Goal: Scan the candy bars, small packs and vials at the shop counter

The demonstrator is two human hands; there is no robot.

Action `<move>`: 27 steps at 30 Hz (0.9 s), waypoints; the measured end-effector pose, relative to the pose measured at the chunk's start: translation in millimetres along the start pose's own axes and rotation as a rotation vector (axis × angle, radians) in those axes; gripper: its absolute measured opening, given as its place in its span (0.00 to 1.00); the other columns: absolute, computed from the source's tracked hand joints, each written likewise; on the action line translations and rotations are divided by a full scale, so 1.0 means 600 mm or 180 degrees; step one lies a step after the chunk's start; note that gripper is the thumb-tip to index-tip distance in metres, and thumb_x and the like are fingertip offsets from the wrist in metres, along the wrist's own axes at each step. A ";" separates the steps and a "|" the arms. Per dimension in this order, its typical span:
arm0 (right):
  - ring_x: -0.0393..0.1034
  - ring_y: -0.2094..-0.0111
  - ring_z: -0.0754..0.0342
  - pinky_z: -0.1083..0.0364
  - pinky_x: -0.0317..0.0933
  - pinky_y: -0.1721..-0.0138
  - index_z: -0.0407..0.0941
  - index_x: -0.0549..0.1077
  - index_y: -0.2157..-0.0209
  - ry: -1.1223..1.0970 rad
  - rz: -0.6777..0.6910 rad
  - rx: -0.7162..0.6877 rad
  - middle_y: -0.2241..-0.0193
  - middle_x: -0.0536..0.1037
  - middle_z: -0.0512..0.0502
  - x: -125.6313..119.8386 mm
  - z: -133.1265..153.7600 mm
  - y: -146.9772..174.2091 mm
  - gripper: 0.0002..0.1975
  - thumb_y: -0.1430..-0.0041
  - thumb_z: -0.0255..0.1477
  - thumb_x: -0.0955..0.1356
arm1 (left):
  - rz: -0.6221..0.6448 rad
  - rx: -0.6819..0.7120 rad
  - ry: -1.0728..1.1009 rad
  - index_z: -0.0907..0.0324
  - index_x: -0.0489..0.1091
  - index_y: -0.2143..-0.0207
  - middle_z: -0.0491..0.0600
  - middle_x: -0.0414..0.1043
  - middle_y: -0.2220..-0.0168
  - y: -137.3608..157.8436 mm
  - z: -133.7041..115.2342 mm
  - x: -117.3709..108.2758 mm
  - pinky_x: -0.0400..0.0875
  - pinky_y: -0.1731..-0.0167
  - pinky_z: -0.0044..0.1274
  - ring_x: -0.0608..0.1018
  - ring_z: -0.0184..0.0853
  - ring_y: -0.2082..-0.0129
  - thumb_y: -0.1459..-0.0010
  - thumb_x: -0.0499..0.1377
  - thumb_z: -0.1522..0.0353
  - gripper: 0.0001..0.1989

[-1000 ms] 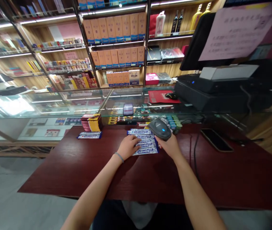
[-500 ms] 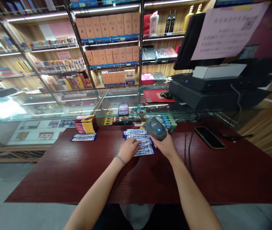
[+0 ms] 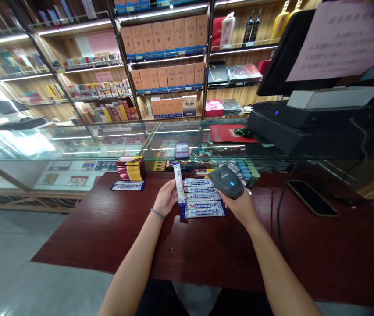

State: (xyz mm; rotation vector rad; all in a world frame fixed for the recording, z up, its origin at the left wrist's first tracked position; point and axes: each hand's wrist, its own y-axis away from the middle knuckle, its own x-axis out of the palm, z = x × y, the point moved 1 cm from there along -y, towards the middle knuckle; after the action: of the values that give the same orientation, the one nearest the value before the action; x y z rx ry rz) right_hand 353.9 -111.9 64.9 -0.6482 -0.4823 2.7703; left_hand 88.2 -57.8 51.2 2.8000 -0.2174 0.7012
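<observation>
Pinches a slim packet (image 3: 179,186) in the left hand (image 3: 165,199), centre of frame; grips a scanner (image 3: 226,182) in the right hand (image 3: 242,210); seems mid-scan, next needs steady aim.

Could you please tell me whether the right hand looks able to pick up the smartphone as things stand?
Probably not right away: the right hand is closed around a barcode scanner, and a dark cable lies between that hand and the smartphone.

Pink notice (image 3: 341,41) too blurred for reading, and in right hand (image 3: 241,206) a scanner (image 3: 226,181) with mostly hidden handle.
</observation>
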 end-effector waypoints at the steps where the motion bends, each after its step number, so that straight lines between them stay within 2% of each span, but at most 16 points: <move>1: 0.79 0.54 0.38 0.44 0.74 0.56 0.46 0.71 0.45 -0.0004 0.0007 -0.0006 0.58 0.84 0.39 0.003 0.003 0.001 0.27 0.44 0.42 0.72 | 0.0016 -0.0039 -0.0002 0.62 0.74 0.55 0.55 0.80 0.59 0.000 -0.002 -0.003 0.80 0.66 0.24 0.83 0.37 0.62 0.36 0.65 0.59 0.16; 4: 0.79 0.52 0.38 0.44 0.72 0.53 0.47 0.70 0.43 0.0155 0.0203 0.0012 0.54 0.83 0.40 0.008 0.015 0.004 0.28 0.45 0.38 0.73 | 0.0094 -0.0045 -0.0227 0.62 0.75 0.51 0.56 0.81 0.57 -0.002 -0.007 -0.012 0.79 0.66 0.24 0.83 0.37 0.61 0.40 0.69 0.61 0.19; 8: 0.81 0.58 0.38 0.48 0.70 0.62 0.53 0.71 0.45 0.0852 0.0664 0.0073 0.61 0.85 0.46 0.012 0.027 0.011 0.27 0.47 0.37 0.74 | 0.0071 0.0509 -0.0971 0.61 0.77 0.49 0.54 0.83 0.57 -0.012 -0.007 -0.026 0.77 0.60 0.25 0.83 0.37 0.61 0.49 0.73 0.64 0.25; 12: 0.81 0.64 0.40 0.52 0.66 0.67 0.52 0.70 0.43 0.1213 0.0887 -0.0197 0.64 0.85 0.47 0.021 0.031 0.018 0.30 0.49 0.37 0.74 | -0.0030 0.0853 -0.1442 0.60 0.80 0.51 0.52 0.84 0.59 -0.020 -0.005 -0.036 0.76 0.56 0.27 0.83 0.38 0.60 0.49 0.71 0.65 0.22; 17: 0.80 0.69 0.43 0.54 0.63 0.71 0.52 0.72 0.43 0.1375 0.0969 -0.0473 0.69 0.84 0.48 0.031 0.026 0.022 0.31 0.50 0.35 0.75 | -0.0092 0.0835 -0.1530 0.59 0.80 0.50 0.51 0.84 0.59 -0.022 -0.009 -0.039 0.77 0.56 0.27 0.83 0.39 0.60 0.49 0.69 0.69 0.22; 21: 0.81 0.68 0.42 0.54 0.63 0.71 0.51 0.73 0.45 0.1439 0.0955 -0.0485 0.69 0.85 0.47 0.031 0.031 0.023 0.28 0.49 0.35 0.75 | -0.0036 0.0886 -0.1752 0.58 0.80 0.49 0.48 0.83 0.57 -0.021 -0.011 -0.040 0.76 0.57 0.26 0.82 0.38 0.59 0.51 0.67 0.72 0.23; 27: 0.82 0.64 0.39 0.52 0.67 0.67 0.50 0.70 0.42 0.1353 0.1071 -0.0295 0.65 0.85 0.44 0.030 0.036 0.022 0.30 0.47 0.38 0.72 | -0.0117 0.0729 -0.1187 0.61 0.80 0.51 0.52 0.83 0.60 -0.020 -0.007 -0.040 0.75 0.63 0.25 0.82 0.37 0.64 0.50 0.69 0.66 0.22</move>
State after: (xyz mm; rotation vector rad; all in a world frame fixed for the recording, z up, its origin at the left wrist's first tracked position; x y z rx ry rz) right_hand 325.7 -124.0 71.5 -1.4162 -0.4409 2.7940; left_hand 68.0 -43.5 40.8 3.1276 -0.1590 0.1987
